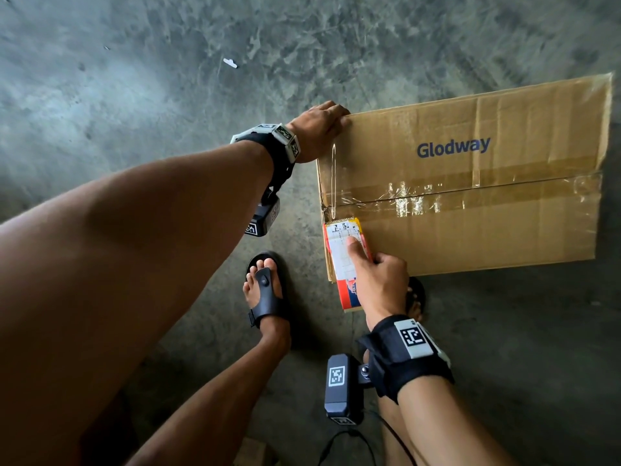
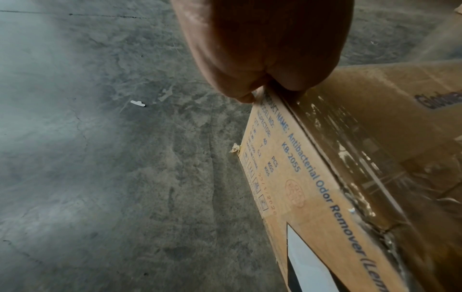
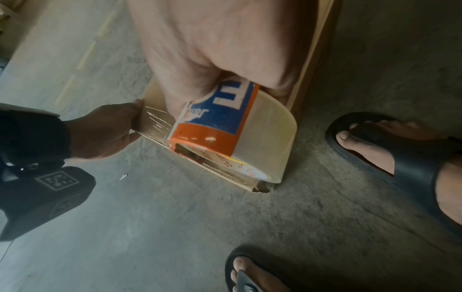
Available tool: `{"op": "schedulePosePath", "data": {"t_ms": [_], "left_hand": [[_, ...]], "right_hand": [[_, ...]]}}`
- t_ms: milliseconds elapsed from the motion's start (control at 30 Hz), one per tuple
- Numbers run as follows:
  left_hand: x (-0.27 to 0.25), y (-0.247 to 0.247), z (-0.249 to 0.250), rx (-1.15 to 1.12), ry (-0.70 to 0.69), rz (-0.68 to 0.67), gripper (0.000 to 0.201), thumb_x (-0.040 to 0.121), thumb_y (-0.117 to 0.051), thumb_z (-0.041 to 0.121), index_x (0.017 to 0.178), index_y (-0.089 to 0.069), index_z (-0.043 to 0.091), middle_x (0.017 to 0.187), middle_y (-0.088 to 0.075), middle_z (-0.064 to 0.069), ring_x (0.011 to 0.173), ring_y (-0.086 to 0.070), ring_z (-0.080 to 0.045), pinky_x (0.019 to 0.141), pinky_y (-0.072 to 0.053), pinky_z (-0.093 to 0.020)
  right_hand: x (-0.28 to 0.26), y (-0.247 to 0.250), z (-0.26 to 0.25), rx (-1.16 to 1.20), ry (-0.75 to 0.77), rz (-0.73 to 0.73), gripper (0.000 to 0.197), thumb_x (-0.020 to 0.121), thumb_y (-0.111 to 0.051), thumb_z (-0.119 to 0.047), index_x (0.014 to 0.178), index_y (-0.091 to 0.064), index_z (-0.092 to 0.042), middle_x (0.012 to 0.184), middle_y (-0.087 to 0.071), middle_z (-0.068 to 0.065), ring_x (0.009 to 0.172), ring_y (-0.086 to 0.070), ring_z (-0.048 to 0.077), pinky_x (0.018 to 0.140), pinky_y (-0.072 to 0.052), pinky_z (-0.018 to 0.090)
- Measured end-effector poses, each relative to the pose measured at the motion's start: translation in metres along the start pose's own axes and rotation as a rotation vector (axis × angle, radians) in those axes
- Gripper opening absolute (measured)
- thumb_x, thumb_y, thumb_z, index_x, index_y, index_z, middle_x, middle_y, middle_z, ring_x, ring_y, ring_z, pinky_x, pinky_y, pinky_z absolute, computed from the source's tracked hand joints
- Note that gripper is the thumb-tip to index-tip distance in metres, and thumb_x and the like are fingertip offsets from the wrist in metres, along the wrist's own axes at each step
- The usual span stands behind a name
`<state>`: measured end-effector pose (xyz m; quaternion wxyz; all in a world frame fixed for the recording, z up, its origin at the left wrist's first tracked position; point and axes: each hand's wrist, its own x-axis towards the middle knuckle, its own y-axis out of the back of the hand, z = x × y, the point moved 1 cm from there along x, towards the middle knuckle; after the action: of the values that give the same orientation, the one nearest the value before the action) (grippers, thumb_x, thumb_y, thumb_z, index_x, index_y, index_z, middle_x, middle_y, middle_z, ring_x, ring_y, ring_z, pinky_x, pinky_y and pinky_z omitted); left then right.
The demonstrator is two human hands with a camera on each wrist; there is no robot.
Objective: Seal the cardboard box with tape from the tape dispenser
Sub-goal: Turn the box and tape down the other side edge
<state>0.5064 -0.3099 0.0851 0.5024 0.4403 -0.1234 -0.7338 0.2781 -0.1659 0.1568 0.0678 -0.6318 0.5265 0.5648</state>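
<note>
flat brown cardboard box (image 1: 470, 183) printed "glodway", lying on the grey concrete floor (image 1: 134, 79) at 3 o'clock of the head view, centre seam already under clear glossy tape (image 1: 413, 200). left hand (image 1: 317, 129) at the box's 10 o'clock corner, fingers (image 1: 339, 111) curled over the edge, thumb on the end panel, gripping the cardboard. right hand (image 1: 386, 280) at the 7 o'clock corner, fingers wrapped round an orange, blue and white tape dispenser (image 1: 346, 260) with its clear roll, index finger straight along its top, dispenser pressed against the box's end edge. sandalled feet (image 1: 265, 290) just beside the box at 6 o'clock. small white scrap (image 1: 230, 63) on the floor at 11 o'clock, well apart.
</note>
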Motion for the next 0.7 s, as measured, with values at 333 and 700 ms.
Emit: {"op": "schedulePosePath", "data": {"t_ms": [333,700], "left_hand": [[-0.015,-0.021,0.012,0.32,0.107,0.074,0.076,0.098,-0.019,0.062,0.158,-0.006,0.016,0.166,0.006,-0.007,0.153,0.005,-0.031,0.119,-0.001,-0.054],[-0.073,-0.075,0.016,0.543,-0.131,0.149,0.075,0.102,-0.019,0.055,0.157,-0.003,0.007,0.165,0.001,-0.016,0.152,0.001,-0.036,0.124,-0.005,-0.048]], "right_hand": [[0.007,-0.002,-0.009,-0.003,-0.016,-0.001,0.062,0.082,-0.07,-0.064,0.059,-0.064,-0.007,0.072,-0.075,0.013,0.071,-0.074,0.035,0.072,-0.062,0.048],[0.012,-0.005,-0.008,0.083,0.029,-0.018,0.062,0.064,-0.07,-0.069,0.046,-0.053,-0.013,0.055,-0.062,0.009,0.057,-0.063,0.032,0.067,-0.059,0.051]]}}
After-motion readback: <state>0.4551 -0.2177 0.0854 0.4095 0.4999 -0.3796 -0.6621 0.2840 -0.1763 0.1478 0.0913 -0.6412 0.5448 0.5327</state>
